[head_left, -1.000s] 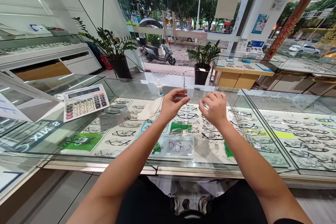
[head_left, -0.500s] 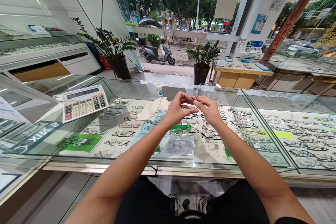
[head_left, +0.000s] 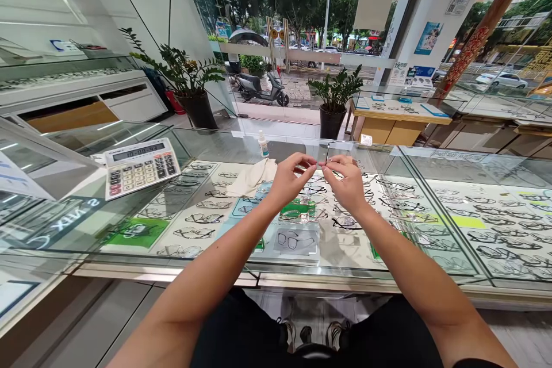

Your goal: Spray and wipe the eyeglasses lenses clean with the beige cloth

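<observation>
My left hand (head_left: 290, 179) and my right hand (head_left: 347, 181) are raised close together above the glass counter (head_left: 215, 146). Both pinch a thin-rimmed pair of glasses (head_left: 340, 148) with clear lenses and a small white tag (head_left: 366, 140) on its right side. The left fingertips meet the frame near its left end, and the right fingers curl round the middle. A beige cleaning cloth (head_left: 252, 177) lies on the glass just left of my left hand. A small spray bottle (head_left: 263, 144) stands behind the cloth.
A calculator (head_left: 140, 166) rests on the counter at the left. Several glasses frames lie in rows inside the display case (head_left: 474, 213) under the glass. Potted plants (head_left: 334, 98) stand by the window, and a scooter (head_left: 259, 87) is parked outside.
The glasses were turned from upright in my left hand to level between both hands. My right hand came in, then shifted slightly right with the frame.
</observation>
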`<state>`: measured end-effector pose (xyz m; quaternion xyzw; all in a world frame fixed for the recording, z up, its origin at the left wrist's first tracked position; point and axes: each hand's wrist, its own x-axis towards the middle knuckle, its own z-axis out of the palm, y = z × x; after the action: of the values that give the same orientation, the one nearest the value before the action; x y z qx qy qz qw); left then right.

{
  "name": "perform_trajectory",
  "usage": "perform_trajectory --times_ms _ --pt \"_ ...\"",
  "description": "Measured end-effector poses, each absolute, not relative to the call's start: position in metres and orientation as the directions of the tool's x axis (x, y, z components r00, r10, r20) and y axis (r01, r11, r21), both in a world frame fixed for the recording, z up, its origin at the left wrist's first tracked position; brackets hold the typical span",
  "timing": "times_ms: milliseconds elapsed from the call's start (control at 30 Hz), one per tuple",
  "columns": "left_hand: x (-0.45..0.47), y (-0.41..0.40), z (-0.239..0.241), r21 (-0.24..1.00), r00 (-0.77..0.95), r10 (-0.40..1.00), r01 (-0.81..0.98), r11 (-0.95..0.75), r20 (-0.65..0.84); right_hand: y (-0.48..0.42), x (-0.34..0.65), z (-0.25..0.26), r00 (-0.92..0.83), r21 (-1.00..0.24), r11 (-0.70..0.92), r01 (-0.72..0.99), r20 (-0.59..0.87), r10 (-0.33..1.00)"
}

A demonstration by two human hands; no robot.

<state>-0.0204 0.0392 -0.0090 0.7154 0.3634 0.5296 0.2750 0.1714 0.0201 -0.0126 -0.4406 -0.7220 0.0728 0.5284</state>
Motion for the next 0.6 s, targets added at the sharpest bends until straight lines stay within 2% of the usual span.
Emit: perform_trajectory --times_ms 133,300,600 --pt "-0.0183 0.0374 -0.01 0.75 0.186 0.794 0.261 -0.608 0.579 0.0186 0.1695 -0.0158 -0.083 -0.492 0.567 0.661 0.702 0.707" --pt "-0.0177 0.0359 -0.0099 0.727 0.192 0.781 0.287 -0.624 0.594 0.0169 0.1681 -0.0172 -0.089 -0.489 0.548 0.679 0.686 0.722" --pt "-0.018 0.0375 -0.0123 0.794 0.18 0.846 0.291 -0.534 0.502 0.0134 0.1639 -0.0213 -0.153 -0.372 0.528 0.764 0.69 0.708"
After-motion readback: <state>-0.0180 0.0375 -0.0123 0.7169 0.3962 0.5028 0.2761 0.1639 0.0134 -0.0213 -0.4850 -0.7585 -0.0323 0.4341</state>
